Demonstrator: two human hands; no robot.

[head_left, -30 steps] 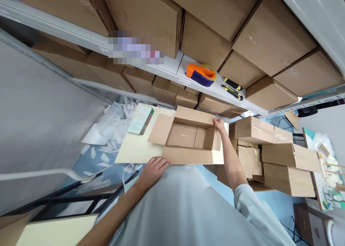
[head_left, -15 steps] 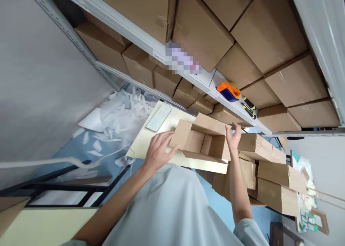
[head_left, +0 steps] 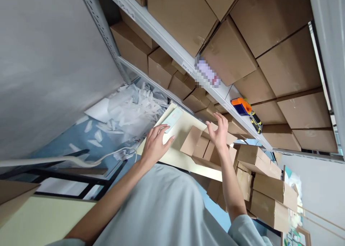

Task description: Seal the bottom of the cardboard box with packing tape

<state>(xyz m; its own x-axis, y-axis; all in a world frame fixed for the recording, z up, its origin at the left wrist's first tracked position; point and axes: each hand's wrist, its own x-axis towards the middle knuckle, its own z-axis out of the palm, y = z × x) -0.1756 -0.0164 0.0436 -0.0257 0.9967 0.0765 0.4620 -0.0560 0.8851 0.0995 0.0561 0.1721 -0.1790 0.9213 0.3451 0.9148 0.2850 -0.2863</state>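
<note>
An open brown cardboard box (head_left: pixel 201 147) with its flaps up sits on a pale yellow table (head_left: pixel 183 159). A flat pale-green packet (head_left: pixel 174 118) lies on the table to the box's left. My left hand (head_left: pixel 156 143) hovers over the table with its fingers spread, the fingertips reaching the packet's near end. Above the open box, my right hand (head_left: pixel 219 133) is open and holds nothing.
A metal shelf rack holds several brown cartons; an orange and blue tape dispenser (head_left: pixel 240 106) and yellow-black utility knives (head_left: pixel 255 121) lie on a shelf. Taped cartons (head_left: pixel 269 188) are stacked right of the table. White paper scraps (head_left: pixel 129 107) litter the blue floor at left.
The view swung left. My left hand left the box's near flap and moved to the green packet. My right hand let go of the box's far flap and lifted, fingers spread.
</note>
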